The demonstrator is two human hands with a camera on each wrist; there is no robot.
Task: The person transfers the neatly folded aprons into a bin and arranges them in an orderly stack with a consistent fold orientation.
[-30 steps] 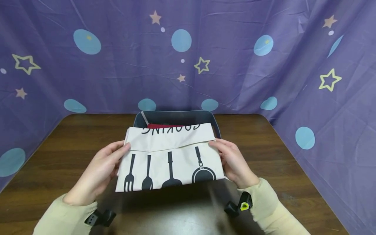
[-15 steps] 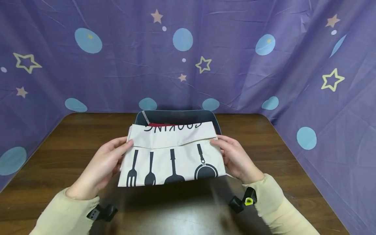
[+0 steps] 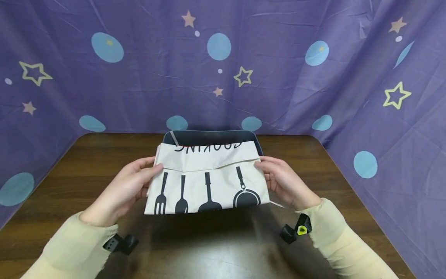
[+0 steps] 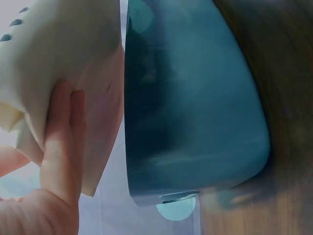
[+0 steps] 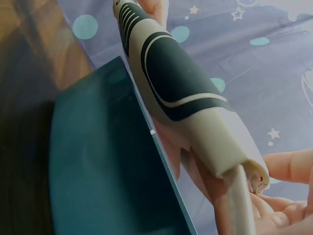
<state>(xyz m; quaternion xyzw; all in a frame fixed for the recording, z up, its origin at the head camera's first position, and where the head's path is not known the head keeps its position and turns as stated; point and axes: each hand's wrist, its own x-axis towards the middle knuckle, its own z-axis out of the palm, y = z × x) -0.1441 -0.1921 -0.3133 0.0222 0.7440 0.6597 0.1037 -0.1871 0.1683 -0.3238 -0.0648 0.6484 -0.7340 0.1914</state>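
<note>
Nearest are two cream sleeves, a small black clip at each wrist. The left hand (image 3: 127, 190) and right hand (image 3: 283, 182) each pinch a side edge of a folded cream apron (image 3: 207, 176), held level in the air just above the near rim of a dark teal plastic bin (image 3: 256, 138). The cloth looks soft and limp, printed with black fork, spoon, spatula and pan shapes and the word COOKING. With only edge pinches, the middle could sag and the fold slip open, or the hem might catch the bin's rim. The bin stands on a dark wooden table (image 3: 87, 155), and a purple starred backdrop (image 3: 278, 77) hangs beyond.
</note>
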